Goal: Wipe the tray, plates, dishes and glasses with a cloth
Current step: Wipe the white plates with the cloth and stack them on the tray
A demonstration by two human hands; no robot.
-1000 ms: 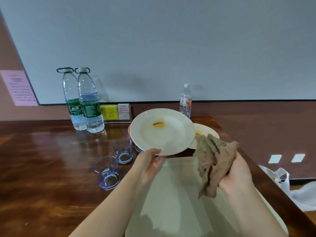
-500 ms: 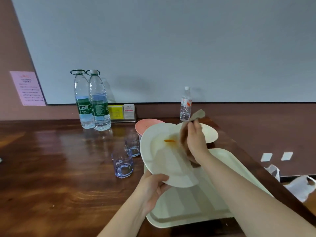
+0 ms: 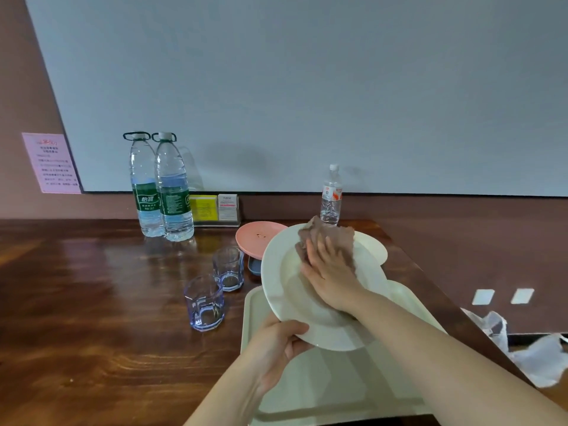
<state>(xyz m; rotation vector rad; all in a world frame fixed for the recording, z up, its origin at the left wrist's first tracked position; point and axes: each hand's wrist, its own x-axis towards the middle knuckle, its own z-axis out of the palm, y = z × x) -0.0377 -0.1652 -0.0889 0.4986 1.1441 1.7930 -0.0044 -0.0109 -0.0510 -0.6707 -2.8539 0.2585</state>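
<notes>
My left hand (image 3: 278, 342) grips the near rim of a large cream plate (image 3: 284, 290), tilted above the pale tray (image 3: 322, 395). My right hand (image 3: 330, 273) lies flat on the plate with straight fingers and presses a brown cloth (image 3: 336, 238) against its upper part. Behind it sit a second cream plate (image 3: 373, 249), a pink dish (image 3: 255, 238) and a small blue dish (image 3: 254, 266), partly hidden. Two blue-tinted glasses (image 3: 204, 302) (image 3: 228, 267) stand on the table left of the tray.
Two large water bottles (image 3: 163, 187) and a small bottle (image 3: 331, 198) stand by the wall, with a card holder (image 3: 215, 209) between them. The wooden table (image 3: 92, 302) stretches left. A white plastic bag (image 3: 534, 358) lies beyond the right edge.
My right hand has gone from pinching the cloth at the plate's upper edge to pressing it flat on the plate. The orange stain no longer shows. The plate is lower and nearer.
</notes>
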